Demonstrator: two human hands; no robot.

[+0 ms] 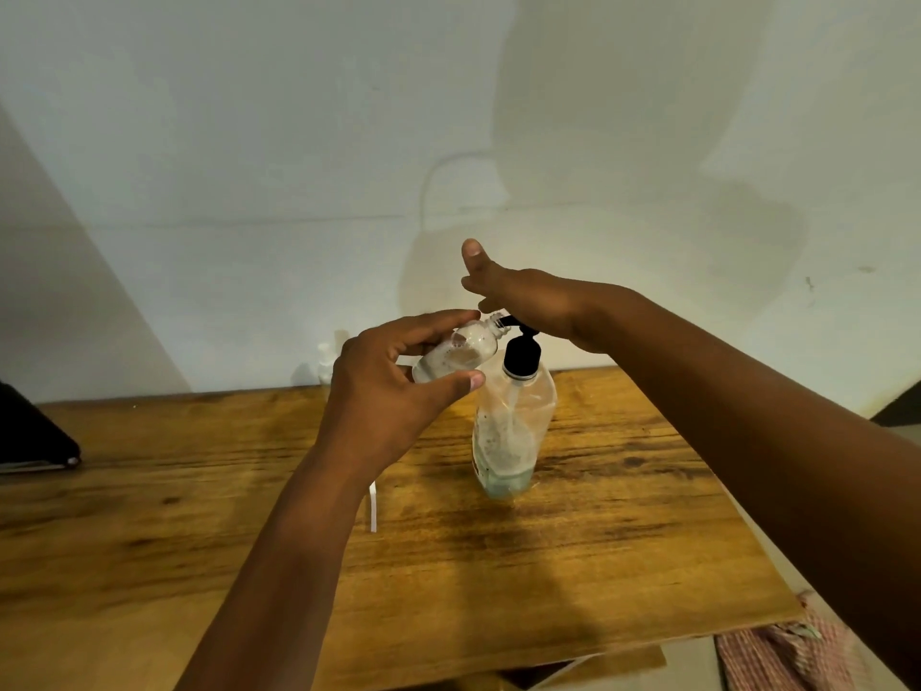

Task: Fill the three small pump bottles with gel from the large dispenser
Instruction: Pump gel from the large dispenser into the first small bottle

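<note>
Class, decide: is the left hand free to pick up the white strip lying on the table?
Probably not yet: the left hand grips the small bottle at the dispenser spout. The white strip itself lies uncovered below that wrist.

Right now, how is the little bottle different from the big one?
The small bottle is tilted in the left hand; the large dispenser stands upright on the table. The small bottle's neck is open with no pump, while the large dispenser has a black pump under the right hand. The large dispenser looks crumpled and nearly empty. Both are clear plastic.
</note>
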